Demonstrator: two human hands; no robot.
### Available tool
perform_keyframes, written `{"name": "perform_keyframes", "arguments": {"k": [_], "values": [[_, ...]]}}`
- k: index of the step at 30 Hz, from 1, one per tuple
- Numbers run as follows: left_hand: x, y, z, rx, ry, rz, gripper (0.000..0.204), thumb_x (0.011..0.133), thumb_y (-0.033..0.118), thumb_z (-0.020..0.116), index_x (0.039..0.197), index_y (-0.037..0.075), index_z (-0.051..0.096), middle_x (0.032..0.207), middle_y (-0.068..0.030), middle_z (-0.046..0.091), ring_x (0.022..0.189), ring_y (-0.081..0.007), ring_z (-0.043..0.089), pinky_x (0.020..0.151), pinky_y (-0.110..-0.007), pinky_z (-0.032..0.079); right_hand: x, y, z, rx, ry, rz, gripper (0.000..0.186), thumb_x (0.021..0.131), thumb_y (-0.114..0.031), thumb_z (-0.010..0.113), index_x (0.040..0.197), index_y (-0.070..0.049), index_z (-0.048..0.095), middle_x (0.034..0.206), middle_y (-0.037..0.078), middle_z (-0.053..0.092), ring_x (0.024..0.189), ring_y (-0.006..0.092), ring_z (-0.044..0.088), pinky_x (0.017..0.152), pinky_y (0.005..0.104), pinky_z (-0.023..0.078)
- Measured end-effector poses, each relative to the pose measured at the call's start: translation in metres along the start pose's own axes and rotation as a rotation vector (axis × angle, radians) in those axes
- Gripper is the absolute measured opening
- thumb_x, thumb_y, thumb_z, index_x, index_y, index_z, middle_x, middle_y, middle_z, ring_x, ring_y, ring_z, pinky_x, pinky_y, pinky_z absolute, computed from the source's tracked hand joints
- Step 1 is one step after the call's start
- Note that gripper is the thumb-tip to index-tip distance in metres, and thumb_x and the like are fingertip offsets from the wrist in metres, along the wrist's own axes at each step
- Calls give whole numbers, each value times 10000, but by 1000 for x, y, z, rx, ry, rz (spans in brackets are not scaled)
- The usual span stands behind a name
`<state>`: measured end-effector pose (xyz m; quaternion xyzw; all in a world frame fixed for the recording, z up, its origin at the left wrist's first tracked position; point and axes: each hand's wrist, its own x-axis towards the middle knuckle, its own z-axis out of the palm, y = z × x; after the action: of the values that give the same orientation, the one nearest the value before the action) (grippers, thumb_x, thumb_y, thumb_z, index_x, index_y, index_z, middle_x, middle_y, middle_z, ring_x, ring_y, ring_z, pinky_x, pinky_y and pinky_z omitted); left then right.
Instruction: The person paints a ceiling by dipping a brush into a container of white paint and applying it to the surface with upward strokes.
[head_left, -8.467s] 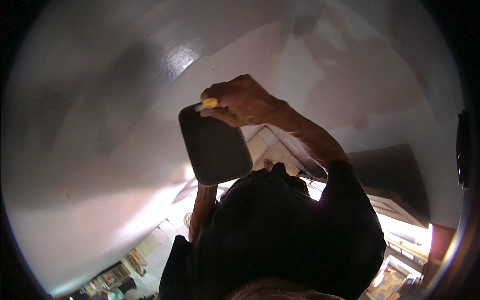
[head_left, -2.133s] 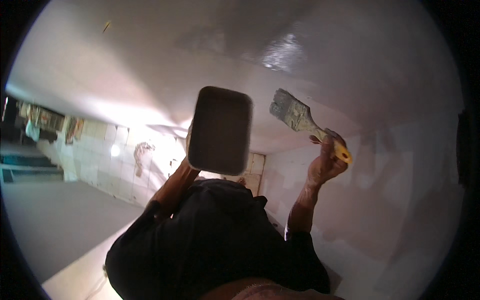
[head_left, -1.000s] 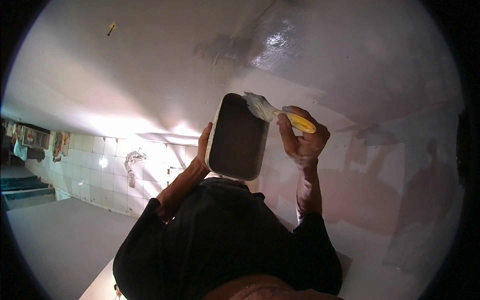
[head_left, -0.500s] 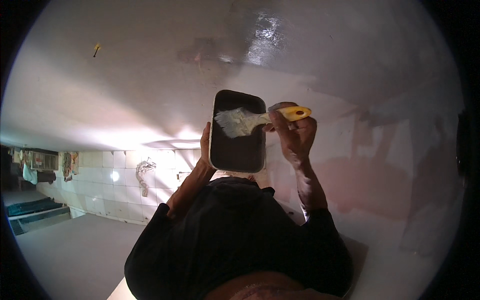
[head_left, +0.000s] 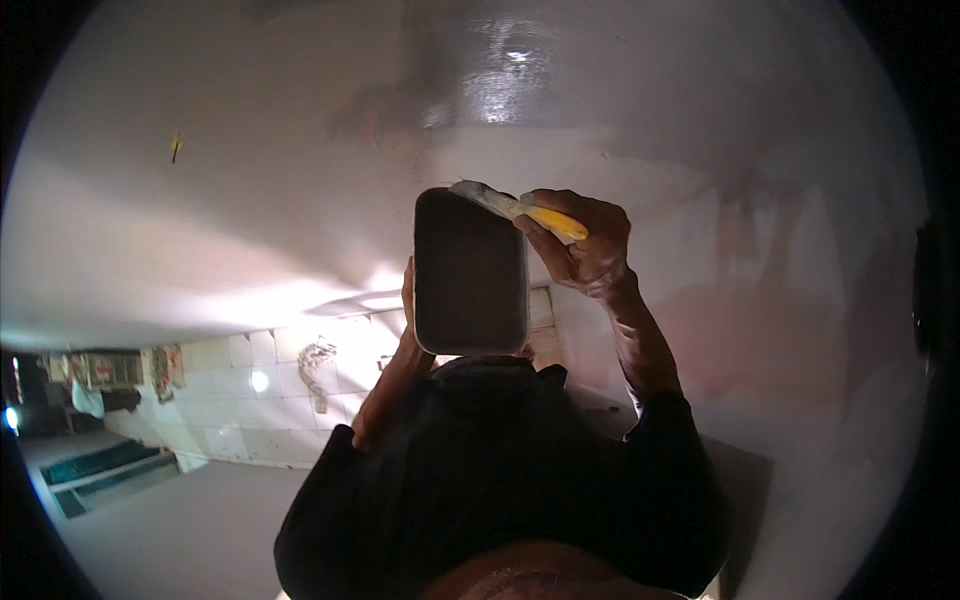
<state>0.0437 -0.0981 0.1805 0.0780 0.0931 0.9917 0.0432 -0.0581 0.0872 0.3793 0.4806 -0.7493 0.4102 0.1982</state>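
My left hand (head_left: 408, 300) grips the left side of a rectangular paint container (head_left: 470, 270) with rounded corners and a dark inside; most of its fingers are hidden behind the container. In my right hand (head_left: 590, 240) is a wide paintbrush (head_left: 495, 202) with a yellow handle, fingers closed round it. The brush is turned on edge, its pale, paint-covered bristles at the far rim of the container. How much paint lies inside is too dark to tell.
Ahead stretches a pale wall (head_left: 280, 190) with a wet, shiny patch (head_left: 510, 75) and a nail-like thing (head_left: 176, 148) sticking out. White tiles (head_left: 270, 385) with a stained strip lie at lower left. Farther left are a crate-like box (head_left: 110, 368) and a dark green item (head_left: 95, 462).
My right hand has turned the brush from flat over the container to on edge, and moved its bristles up to the far rim. The container has shifted slightly left and down in view.
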Motion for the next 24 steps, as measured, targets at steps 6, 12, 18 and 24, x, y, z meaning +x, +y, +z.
{"name": "perform_keyframes", "arguments": {"k": [6, 12, 18, 24], "values": [[-4, 5, -8, 25, 30, -20, 600, 986, 533, 392, 1341, 69, 528, 1292, -146, 584, 1138, -280, 595, 990, -447, 488, -16, -11, 27, 224, 331, 118, 189, 869, -187, 714, 920, -12, 663, 766, 115, 708, 592, 174, 691, 515, 289, 539], [-4, 16, -8, 43, 50, -65, 603, 981, 530, 401, 1340, 63, 529, 1293, -153, 585, 1135, -284, 600, 989, -446, 491, -34, -21, 51, 511, 129, 492, 208, 850, -114, 735, 955, 49, 661, 783, 101, 708, 654, 148, 693, 586, 242, 560], [-12, 22, -3, 60, 89, -59, 606, 977, 527, 409, 1339, 56, 531, 1294, -160, 586, 1132, -288, 604, 988, -446, 494, -17, -9, 23, 460, 88, 313, 199, 857, -125, 736, 964, 26, 663, 806, 108, 704, 660, 133, 680, 583, 239, 540], [5, 6, 6, -17, 136, -36, 610, 972, 525, 418, 1337, 50, 532, 1295, -166, 587, 1130, -293, 608, 987, -446, 498, 6, 14, 6, 182, -48, 144, 219, 855, -234, 744, 984, -75, 667, 820, 101, 709, 641, 200, 690, 581, 296, 554]]}}
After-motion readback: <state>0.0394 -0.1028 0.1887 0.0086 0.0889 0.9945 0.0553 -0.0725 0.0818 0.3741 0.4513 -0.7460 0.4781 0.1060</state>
